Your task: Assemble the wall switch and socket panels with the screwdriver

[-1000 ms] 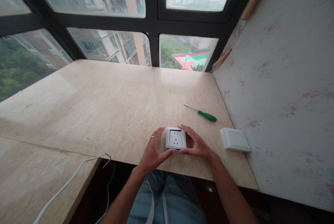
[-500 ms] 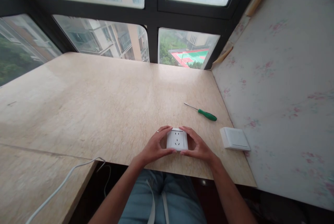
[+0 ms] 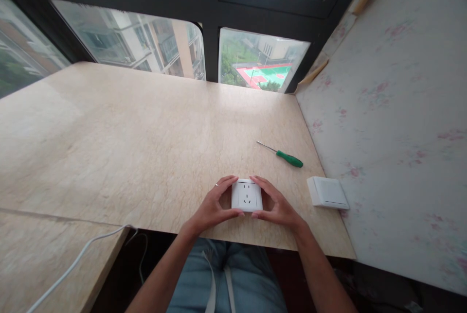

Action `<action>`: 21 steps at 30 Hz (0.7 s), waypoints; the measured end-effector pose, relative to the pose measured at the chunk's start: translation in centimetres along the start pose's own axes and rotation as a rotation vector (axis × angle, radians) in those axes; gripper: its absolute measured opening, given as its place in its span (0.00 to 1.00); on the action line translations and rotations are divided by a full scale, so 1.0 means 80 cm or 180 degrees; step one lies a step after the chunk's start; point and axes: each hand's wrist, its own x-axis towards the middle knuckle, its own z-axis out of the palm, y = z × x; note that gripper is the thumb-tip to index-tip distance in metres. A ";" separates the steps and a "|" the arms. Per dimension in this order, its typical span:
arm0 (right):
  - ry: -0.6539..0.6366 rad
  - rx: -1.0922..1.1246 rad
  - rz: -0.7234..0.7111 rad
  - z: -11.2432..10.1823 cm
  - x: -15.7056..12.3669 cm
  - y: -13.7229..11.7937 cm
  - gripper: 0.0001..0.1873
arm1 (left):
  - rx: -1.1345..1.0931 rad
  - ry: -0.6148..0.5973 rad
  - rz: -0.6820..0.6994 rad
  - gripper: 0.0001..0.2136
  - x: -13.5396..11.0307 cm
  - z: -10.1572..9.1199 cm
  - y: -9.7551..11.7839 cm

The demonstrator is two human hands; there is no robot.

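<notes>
White socket point(image 3: 247, 195): lower centre of the frame, slotted face up.
Left hand point(image 3: 213, 204): grip curved, part-open, holding the socket's left side, top and bottom.
Right hand point(image 3: 278, 206): grip likewise part-open, holding the socket's right side.
Green screwdriver point(image 3: 289, 158): on the worktop point(image 3: 146, 133), right of centre, above the right hand.
White switch point(image 3: 330, 192): right of the frame, beside the wall point(image 3: 394, 157).
White cable point(image 3: 80, 258): lower left.

In the head view I can make out no readable lettering, brand, number or sign, whether on the white socket point(image 3: 247, 197) near six o'clock, the green-handled screwdriver point(image 3: 283, 156) between three and four, or the white box point(image 3: 330, 193) at four.
</notes>
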 end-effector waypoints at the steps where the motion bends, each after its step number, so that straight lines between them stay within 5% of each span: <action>1: 0.0031 0.0002 -0.0015 0.001 -0.001 0.000 0.48 | 0.0003 -0.0002 0.0032 0.36 0.000 0.000 -0.001; 21: 0.0076 -0.0048 -0.0102 0.002 -0.003 -0.003 0.48 | 0.0180 -0.0092 0.0067 0.36 -0.003 -0.001 0.000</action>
